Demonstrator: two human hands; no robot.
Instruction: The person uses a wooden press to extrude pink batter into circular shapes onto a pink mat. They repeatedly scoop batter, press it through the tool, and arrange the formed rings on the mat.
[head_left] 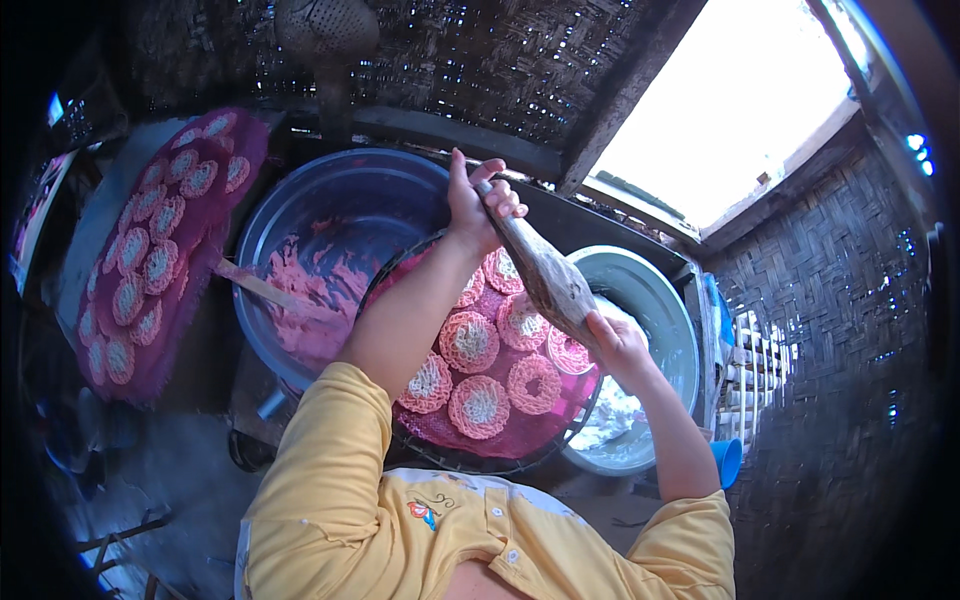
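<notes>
My left hand [474,208] is wrapped round the narrow upper end of a weathered wooden piece [540,268], thick and paddle-like toward its lower end. My right hand [618,346] grips that wider end; what lies under it is hidden. Both hands are over a round tray [440,448] lined with magenta mesh cloth. Several lacy pink rounds with white centres, such as one round [469,341], lie on the cloth. A pink ring [534,385] has an open middle. Just below the wood's lower end lies another pink round [569,352], partly covered.
At the left stands a large blue basin [275,215] of pink dough, with a wooden spatula [258,286] across its rim. A grey-green basin [682,330] with white dough stands right. Farther left, more rounds lie on magenta mesh [205,262]. A blue cup [728,462] is at lower right.
</notes>
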